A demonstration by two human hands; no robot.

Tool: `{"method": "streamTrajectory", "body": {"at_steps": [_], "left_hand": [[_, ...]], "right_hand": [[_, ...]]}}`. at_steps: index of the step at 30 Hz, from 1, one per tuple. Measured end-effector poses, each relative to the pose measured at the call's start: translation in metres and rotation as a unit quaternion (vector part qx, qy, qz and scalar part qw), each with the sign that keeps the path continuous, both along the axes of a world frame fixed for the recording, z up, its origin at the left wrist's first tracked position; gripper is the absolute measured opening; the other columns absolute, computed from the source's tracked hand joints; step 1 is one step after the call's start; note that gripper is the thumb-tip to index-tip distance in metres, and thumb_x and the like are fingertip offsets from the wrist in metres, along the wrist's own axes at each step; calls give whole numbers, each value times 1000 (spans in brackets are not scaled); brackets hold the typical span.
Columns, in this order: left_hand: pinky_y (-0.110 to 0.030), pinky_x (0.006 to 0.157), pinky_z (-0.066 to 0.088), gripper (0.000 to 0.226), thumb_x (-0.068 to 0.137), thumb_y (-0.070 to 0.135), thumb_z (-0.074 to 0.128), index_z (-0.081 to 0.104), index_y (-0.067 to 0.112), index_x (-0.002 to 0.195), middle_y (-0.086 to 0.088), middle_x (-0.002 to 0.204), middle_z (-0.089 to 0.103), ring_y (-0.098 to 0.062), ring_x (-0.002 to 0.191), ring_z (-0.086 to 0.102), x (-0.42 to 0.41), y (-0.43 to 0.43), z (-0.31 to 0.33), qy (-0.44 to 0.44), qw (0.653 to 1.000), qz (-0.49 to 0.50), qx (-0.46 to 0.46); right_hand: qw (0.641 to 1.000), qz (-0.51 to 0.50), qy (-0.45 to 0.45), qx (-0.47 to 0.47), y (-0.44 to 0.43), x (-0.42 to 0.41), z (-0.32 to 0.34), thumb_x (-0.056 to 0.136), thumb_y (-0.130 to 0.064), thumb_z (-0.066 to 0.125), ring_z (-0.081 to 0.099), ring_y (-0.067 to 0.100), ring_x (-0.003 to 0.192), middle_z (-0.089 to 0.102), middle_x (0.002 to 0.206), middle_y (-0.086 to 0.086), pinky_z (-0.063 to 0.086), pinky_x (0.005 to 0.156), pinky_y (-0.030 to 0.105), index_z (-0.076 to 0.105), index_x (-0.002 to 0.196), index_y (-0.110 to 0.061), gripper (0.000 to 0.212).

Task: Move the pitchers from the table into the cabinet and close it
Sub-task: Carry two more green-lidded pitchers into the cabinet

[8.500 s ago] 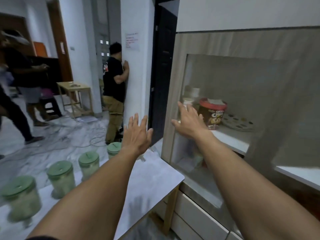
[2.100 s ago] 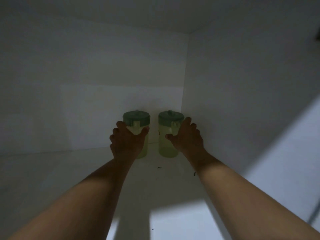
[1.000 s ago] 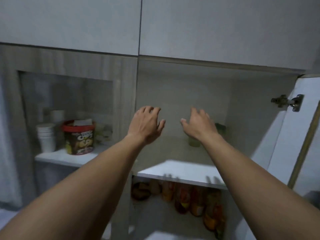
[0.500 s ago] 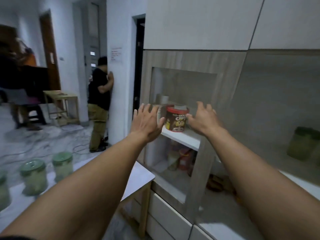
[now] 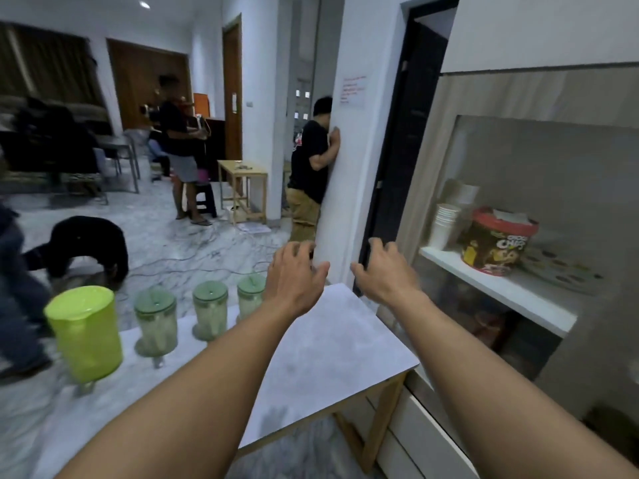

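Observation:
Three clear pitchers with dark green lids stand in a row on the grey table (image 5: 328, 354): one at the left (image 5: 155, 321), one in the middle (image 5: 210, 311), one at the right (image 5: 250, 295), partly behind my left hand. A lime-green pitcher (image 5: 85, 335) stands at the row's left end. My left hand (image 5: 294, 280) hovers above the table's far edge, fingers spread, holding nothing. My right hand (image 5: 383, 271) hangs beside it, also spread and free. The cabinet (image 5: 518, 160) is on the right; its open compartment is out of view.
Behind the cabinet's glass, a shelf (image 5: 498, 288) holds stacked white cups (image 5: 444, 226) and a cereal tub (image 5: 496, 243). A person in black (image 5: 307, 174) leans on the white pillar. Others stand or crouch (image 5: 86, 247) on the marble floor, where cables lie. A small wooden table (image 5: 243, 188) stands behind.
My view has swung left and down from the cabinet to the table. Both hands stayed spread and free and dropped toward the table's far edge. The lime-green pitcher came into view.

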State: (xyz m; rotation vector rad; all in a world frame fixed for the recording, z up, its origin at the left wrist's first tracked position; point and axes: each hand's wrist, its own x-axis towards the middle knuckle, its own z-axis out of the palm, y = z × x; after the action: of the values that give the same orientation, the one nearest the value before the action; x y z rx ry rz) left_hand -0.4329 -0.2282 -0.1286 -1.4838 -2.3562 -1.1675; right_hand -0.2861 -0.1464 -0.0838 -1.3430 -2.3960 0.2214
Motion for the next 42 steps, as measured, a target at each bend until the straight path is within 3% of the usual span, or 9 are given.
{"method": "streamTrajectory", "body": {"at_steps": [8, 15, 23, 28, 32, 37, 42], "left_hand": [[-43, 101, 38, 46, 95, 45, 49, 46, 23, 135, -6, 139, 46, -28, 130, 39, -107, -27, -63, -101, 988, 112, -31], [-37, 93, 40, 46, 92, 44, 57, 44, 17, 127, -6, 131, 49, -28, 121, 47, -166, -18, -130, -195, 963, 184, -33], [-42, 90, 45, 61, 84, 49, 67, 37, 17, 126, -4, 131, 46, -29, 118, 51, -233, 37, -217, -317, 901, 296, -1], [-35, 82, 41, 63, 73, 53, 76, 38, 22, 113, 2, 115, 50, -28, 110, 56, -259, 63, -260, -403, 845, 351, 22], [-32, 80, 45, 59, 69, 53, 79, 54, 20, 111, 3, 109, 65, -21, 99, 62, -277, 69, -282, -450, 819, 354, 24], [-35, 73, 52, 37, 73, 55, 70, 67, 21, 86, 2, 83, 71, -19, 82, 66, -292, 78, -300, -438, 831, 342, 27], [-33, 75, 51, 20, 83, 35, 63, 69, 17, 87, -2, 83, 72, -23, 82, 66, -305, 90, -303, -429, 838, 333, 52]], "right_hand": [[995, 92, 3, -36, 8, -133, -58, 98, -41, 49, 50, 38, 122, 45, 138, 15, 47, 91, 47, 39, 140, -13, 52], [985, 126, 28, -112, 42, -221, -140, 98, -38, 51, 49, 35, 125, 42, 142, 12, 49, 91, 47, 34, 146, -15, 55], [970, 123, 42, -203, 106, -305, -240, 93, -41, 60, 53, 34, 123, 47, 138, 11, 51, 91, 44, 35, 144, -17, 61], [955, 68, 88, -274, 122, -329, -299, 85, -51, 68, 59, 32, 115, 58, 126, 8, 53, 86, 45, 44, 125, -19, 57], [934, 55, 144, -321, 123, -345, -328, 80, -59, 68, 63, 26, 101, 67, 106, 1, 53, 81, 41, 56, 106, -22, 47], [890, 23, 230, -394, 121, -364, -343, 88, -43, 68, 64, 23, 85, 69, 88, -1, 44, 71, 31, 67, 95, -18, 25], [883, 9, 270, -385, 118, -370, -349, 91, -33, 62, 63, 25, 84, 70, 90, 4, 46, 74, 32, 64, 96, -16, 17]]}}
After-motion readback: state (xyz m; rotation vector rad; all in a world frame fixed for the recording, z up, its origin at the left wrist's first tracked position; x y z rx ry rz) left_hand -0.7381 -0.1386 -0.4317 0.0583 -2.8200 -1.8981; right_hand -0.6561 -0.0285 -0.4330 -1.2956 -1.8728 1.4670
